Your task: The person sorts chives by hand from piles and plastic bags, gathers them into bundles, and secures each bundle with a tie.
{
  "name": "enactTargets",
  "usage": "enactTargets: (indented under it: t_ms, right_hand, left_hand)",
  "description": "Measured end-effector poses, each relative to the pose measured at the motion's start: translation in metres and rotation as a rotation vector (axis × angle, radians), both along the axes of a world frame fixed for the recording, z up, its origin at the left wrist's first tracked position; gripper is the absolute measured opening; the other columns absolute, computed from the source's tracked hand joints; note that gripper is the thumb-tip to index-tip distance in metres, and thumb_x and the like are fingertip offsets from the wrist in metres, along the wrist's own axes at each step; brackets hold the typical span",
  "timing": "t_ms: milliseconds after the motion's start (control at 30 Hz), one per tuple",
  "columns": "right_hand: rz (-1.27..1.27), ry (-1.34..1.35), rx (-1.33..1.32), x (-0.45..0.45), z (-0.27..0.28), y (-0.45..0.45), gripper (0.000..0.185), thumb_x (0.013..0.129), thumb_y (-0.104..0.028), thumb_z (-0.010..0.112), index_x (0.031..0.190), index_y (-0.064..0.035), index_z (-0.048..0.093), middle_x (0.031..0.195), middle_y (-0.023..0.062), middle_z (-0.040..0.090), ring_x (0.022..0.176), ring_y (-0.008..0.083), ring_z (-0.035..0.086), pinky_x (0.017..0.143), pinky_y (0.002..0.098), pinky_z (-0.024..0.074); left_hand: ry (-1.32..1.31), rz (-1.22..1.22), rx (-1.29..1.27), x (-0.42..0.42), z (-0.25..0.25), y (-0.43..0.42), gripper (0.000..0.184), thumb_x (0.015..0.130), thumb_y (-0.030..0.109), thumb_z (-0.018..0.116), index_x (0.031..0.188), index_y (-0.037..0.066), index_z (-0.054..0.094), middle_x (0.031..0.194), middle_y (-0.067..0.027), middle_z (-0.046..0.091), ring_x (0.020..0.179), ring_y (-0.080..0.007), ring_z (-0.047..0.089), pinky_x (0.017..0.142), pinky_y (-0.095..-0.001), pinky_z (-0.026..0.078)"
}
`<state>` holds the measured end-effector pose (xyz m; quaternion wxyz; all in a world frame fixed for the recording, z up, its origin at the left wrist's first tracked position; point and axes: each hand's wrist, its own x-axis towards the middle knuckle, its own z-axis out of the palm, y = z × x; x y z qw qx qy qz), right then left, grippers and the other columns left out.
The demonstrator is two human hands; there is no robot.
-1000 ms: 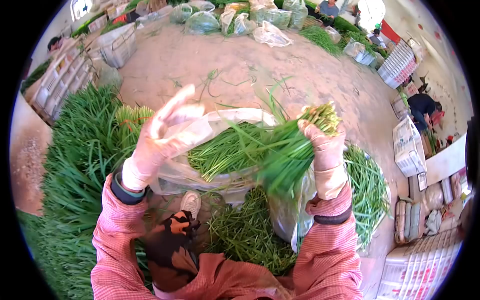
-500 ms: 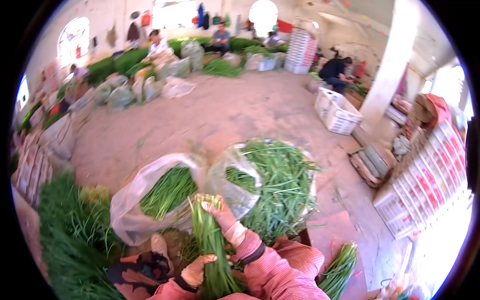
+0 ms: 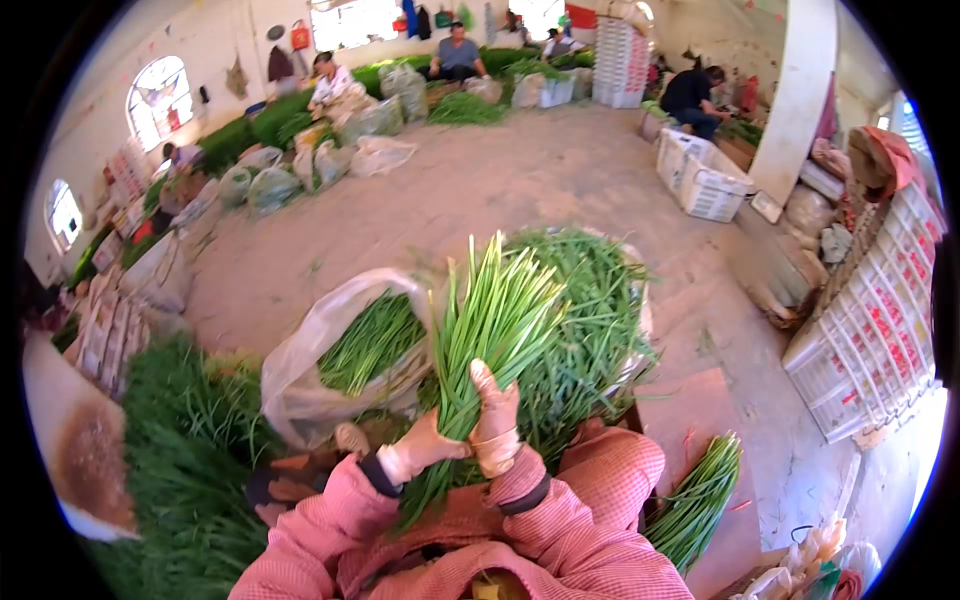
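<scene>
A loose bunch of chives [image 3: 500,315] stands nearly upright before my chest, pale cut ends fanned out at the top and green leaves hanging below. My left hand [image 3: 428,447], gloved, is closed around its lower part. Just above and to the right, my gloved right hand [image 3: 495,415] wraps the same bunch, thumb pointing up. Behind it on the left is a white plastic bag [image 3: 285,372] with more chives inside. A big heap of loose green leaves [image 3: 605,320] lies behind on the right. Another bundle of chives [image 3: 700,505] rests on a brown board [image 3: 690,400] by my right knee.
A large pile of chives [image 3: 185,470] spreads along my left side. Stacked white crates [image 3: 870,320] lean at the right, and a white basket [image 3: 705,180] stands near a pillar [image 3: 795,110]. Several people sit among greens and bags along the far walls.
The bunch has risen and its pale ends have fanned out. My right hand has moved from the top ends down to the middle, close to my left hand. The view has shifted slightly.
</scene>
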<state>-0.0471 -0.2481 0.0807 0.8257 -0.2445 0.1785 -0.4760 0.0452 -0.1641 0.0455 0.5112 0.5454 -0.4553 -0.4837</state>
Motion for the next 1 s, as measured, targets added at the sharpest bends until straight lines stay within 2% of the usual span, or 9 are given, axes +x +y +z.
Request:
enactTargets:
  t_ms: [67, 167, 300, 500, 633, 700, 767, 833, 1000]
  right_hand:
    - [0.035, 0.015, -0.026, -0.002, 0.004, 0.0, 0.044, 0.076, -0.021, 0.063, 0.111, -0.0005, 0.047, 0.098, 0.0099, 0.058, 0.083, 0.0219, 0.059, 0.074, 0.0337, 0.0502]
    - [0.068, 0.034, 0.057, -0.023, 0.03, -0.03, 0.057, 0.079, -0.047, 0.053, 0.114, -0.0026, 0.046, 0.105, 0.0106, 0.055, 0.092, 0.0238, 0.057, 0.079, 0.0342, 0.0489]
    - [-0.079, -0.056, 0.151, -0.022, 0.005, -0.076, 0.036, 0.088, -0.039, 0.042, 0.099, -0.0067, 0.054, 0.083, 0.005, 0.06, 0.07, 0.0152, 0.059, 0.058, 0.0295, 0.0498]
    - [-0.205, -0.037, 0.117, -0.079, -0.03, -0.138, 0.025, 0.091, -0.03, 0.037, 0.085, -0.009, 0.048, 0.051, -0.0049, 0.038, 0.036, 0.0063, 0.026, 0.032, 0.021, 0.022]
    - [0.365, 0.608, -0.425, -0.112, -0.023, -0.13, 0.05, 0.083, -0.038, 0.052, 0.123, -0.0104, 0.037, 0.099, 0.0101, 0.057, 0.071, 0.0134, 0.056, 0.048, 0.0212, 0.0446]
    - [0.606, 0.575, -0.547, -0.096, -0.007, -0.104, 0.101, 0.065, -0.047, 0.068, 0.137, -0.0184, 0.004, 0.139, 0.0183, 0.012, 0.12, 0.0346, 0.032, 0.092, 0.0422, 0.0382]
    - [0.647, 0.563, -0.831, -0.054, -0.026, -0.086, 0.102, 0.063, -0.042, 0.072, 0.136, -0.0194, 0.005, 0.14, 0.0176, 0.008, 0.123, 0.0339, 0.027, 0.099, 0.0453, 0.0282]
    - [0.403, 0.572, -0.929, -0.016, -0.08, -0.061, 0.071, 0.073, -0.035, 0.066, 0.128, -0.0044, 0.034, 0.117, 0.0171, 0.048, 0.101, 0.0235, 0.05, 0.085, 0.0334, 0.0425]
    - [0.499, 0.604, -0.245, -0.066, -0.126, -0.069, 0.045, 0.082, -0.023, 0.058, 0.115, 0.0054, 0.047, 0.091, 0.0122, 0.062, 0.07, 0.0115, 0.054, 0.061, 0.0225, 0.0447]
  left_hand:
    - [0.316, 0.002, 0.16, -0.005, 0.023, 0.014, 0.045, 0.064, 0.009, 0.074, 0.102, 0.002, 0.051, 0.082, -0.0029, 0.057, 0.068, -0.0114, 0.055, 0.06, -0.0228, 0.047]
    - [0.003, -0.091, 0.399, 0.026, 0.056, 0.035, 0.047, 0.068, 0.012, 0.072, 0.107, 0.003, 0.048, 0.08, -0.0018, 0.057, 0.065, -0.0103, 0.055, 0.056, -0.0224, 0.046]
    - [-0.498, -0.081, 0.233, 0.062, 0.084, 0.057, 0.053, 0.064, 0.013, 0.069, 0.111, 0.001, 0.048, 0.076, -0.0041, 0.061, 0.065, -0.0135, 0.056, 0.063, -0.0279, 0.047]
    - [-1.25, -0.003, 0.323, 0.081, 0.144, 0.07, 0.05, 0.065, 0.03, 0.064, 0.109, 0.008, 0.053, 0.085, -0.0143, 0.062, 0.071, -0.0278, 0.06, 0.068, -0.0333, 0.047]
    - [-1.702, -0.002, 0.316, 0.07, 0.183, 0.06, 0.053, 0.063, 0.028, 0.064, 0.114, 0.018, 0.052, 0.072, -0.0134, 0.059, 0.066, -0.0295, 0.059, 0.061, -0.036, 0.046]
    - [-1.995, -0.055, 0.141, 0.089, 0.173, 0.056, 0.06, 0.063, 0.019, 0.061, 0.121, 0.023, 0.046, 0.07, -0.0068, 0.057, 0.06, -0.0237, 0.055, 0.055, -0.0337, 0.044]
    - [-2.509, -0.012, -0.258, 0.095, 0.174, 0.043, 0.065, 0.065, 0.011, 0.054, 0.126, 0.027, 0.039, 0.071, -0.0004, 0.053, 0.056, -0.0173, 0.048, 0.052, -0.0288, 0.042]
    - [-2.534, -0.013, -0.341, 0.093, 0.194, 0.035, 0.062, 0.067, 0.008, 0.052, 0.125, 0.027, 0.042, 0.087, 0.0029, 0.051, 0.065, -0.016, 0.047, 0.059, -0.026, 0.043]
    - [-2.621, -0.118, -0.171, 0.113, 0.223, 0.05, 0.07, 0.063, 0.016, 0.06, 0.128, 0.025, 0.037, 0.087, 0.0007, 0.054, 0.061, -0.0158, 0.048, 0.059, -0.0264, 0.041]
